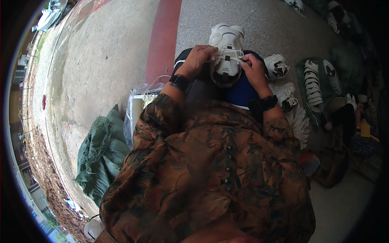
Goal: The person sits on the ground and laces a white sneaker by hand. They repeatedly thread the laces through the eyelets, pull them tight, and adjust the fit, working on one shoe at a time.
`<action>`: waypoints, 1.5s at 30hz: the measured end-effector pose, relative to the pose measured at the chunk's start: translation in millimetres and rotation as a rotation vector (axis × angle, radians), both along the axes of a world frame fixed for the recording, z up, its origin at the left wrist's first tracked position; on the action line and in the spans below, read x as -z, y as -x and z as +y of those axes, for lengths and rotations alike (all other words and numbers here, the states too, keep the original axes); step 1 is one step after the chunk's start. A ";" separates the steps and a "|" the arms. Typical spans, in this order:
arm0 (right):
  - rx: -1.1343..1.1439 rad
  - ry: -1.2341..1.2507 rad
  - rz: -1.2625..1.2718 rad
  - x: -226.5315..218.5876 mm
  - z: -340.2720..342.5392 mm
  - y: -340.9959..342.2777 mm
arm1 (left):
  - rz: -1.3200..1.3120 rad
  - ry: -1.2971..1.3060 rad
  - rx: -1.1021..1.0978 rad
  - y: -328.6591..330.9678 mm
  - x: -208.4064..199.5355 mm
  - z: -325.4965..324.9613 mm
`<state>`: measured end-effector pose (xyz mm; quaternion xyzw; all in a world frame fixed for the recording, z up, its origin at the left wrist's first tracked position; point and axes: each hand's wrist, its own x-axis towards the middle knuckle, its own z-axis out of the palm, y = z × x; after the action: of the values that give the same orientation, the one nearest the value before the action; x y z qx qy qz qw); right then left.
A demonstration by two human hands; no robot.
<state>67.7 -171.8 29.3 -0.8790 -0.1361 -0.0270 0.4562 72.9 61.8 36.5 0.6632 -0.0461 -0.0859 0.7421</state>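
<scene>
Brown patterned cloth of the shirt (202, 170) fills the near middle of the scene, and beyond it a white shoe (227, 40) stands over the knees, its dark opening toward the wearer. White laces (233, 52) cross its top. The left hand (197, 60) is at the shoe's left side, thumb and fingers together, seemingly pinched on a lace; the right hand (254, 68), on the right side, has its fingertips closed on another stretch of lace. Uneven pulling could leave one end short or twist the lace, and a loose pinch could let it slip. Because the shoe seems to be held up only by the legs, shifting knees or a hard sideways tug could tip it off. Just right of the right knee lies another white shoe (276, 66), close enough for an elbow or knee to knock. To the near left, a box (137, 106) with clear plastic around it and white cord on top could snag the left sleeve. Farther left slumps a green sack (109, 150).
</scene>
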 end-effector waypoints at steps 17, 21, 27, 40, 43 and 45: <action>0.283 0.368 -0.315 19.1 -129.5 15.1 | -0.085 -0.402 -0.373 14.1 21.9 51.0; 0.200 0.387 -0.115 32.9 -138.1 23.1 | -0.204 -0.697 -0.302 19.8 20.7 39.4; -0.054 0.258 -0.359 -20.3 -44.9 13.3 | -0.401 -0.895 -0.149 20.3 -8.0 10.2; -0.061 0.442 -0.106 -20.7 25.6 -17.5 | -0.345 -1.099 -0.089 14.2 -6.9 -34.2; -0.057 0.587 -0.077 -24.2 26.6 -16.6 | -0.280 -1.143 -0.058 2.3 -11.7 -33.3; -0.068 0.651 -0.078 -22.4 24.2 -24.8 | -0.267 -1.096 -0.039 -5.7 -12.7 -22.6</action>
<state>92.5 -147.6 51.7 -0.9719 -0.1843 -0.0002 0.1464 78.6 39.2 49.3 0.9575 -0.0760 0.0013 0.2782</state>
